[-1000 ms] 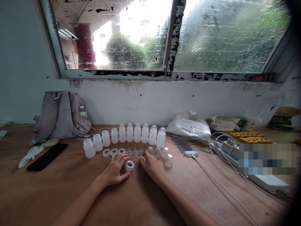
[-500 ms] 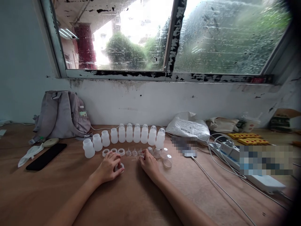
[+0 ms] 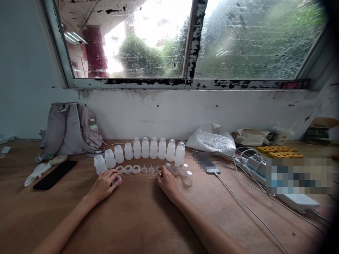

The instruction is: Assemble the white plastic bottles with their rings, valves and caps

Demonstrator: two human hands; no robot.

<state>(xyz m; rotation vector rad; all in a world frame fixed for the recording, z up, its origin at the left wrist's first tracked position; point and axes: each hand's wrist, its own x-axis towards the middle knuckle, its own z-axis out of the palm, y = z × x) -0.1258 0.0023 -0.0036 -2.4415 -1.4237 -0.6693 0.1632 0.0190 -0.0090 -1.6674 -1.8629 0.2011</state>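
My left hand [image 3: 103,184] is closed around a white collar ring [image 3: 117,180] at the tabletop, in front of the leftmost open baby bottle [image 3: 100,165]. Several bottles stand upright in an arc; those on the right have clear domed caps [image 3: 162,141]. Three more collar rings [image 3: 128,169] lie in a row. Beside them are clear bottle nipples [image 3: 150,169], points up. My right hand [image 3: 168,181] rests on the table with curled fingers by the rightmost nipple [image 3: 157,169]; what its fingertips hold, if anything, is hidden. Loose clear caps [image 3: 188,179] sit just right of it.
A grey backpack [image 3: 71,128] and a black phone-like slab [image 3: 55,175] lie on the left. To the right are a silvery bag [image 3: 212,141], a blurred device with a white cable [image 3: 243,203], and a power strip [image 3: 299,203]. Yellow blocks [image 3: 277,150] lie at the far right.
My left hand has moved left with the collar ring, from in front of the ring row to in front of the leftmost bottles. My right hand stays nearly in place.
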